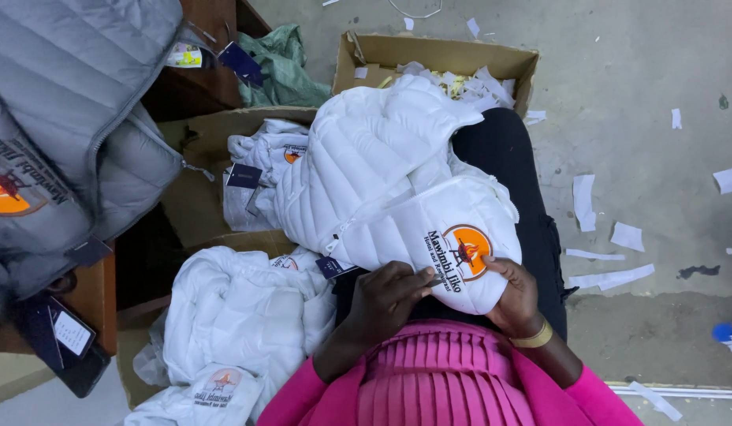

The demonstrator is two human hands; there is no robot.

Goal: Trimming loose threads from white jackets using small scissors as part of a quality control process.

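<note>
A white quilted puffer jacket [381,166] lies across my lap, its round orange chest emblem [467,251] turned up. My left hand [389,296] pinches the jacket's edge just left of the emblem, beside a dark hang tag [331,267]. My right hand [514,298], with a gold bangle on the wrist, cups the jacket's lower right edge under the emblem. I wear a pink pleated top and dark trousers.
More white jackets [240,315] are heaped at my left, some in a cardboard box [194,142]. A second box [445,55] with paper scraps stands ahead. Grey jackets [58,134] lie on a wooden table at the left. Paper strips [610,276] litter the concrete floor.
</note>
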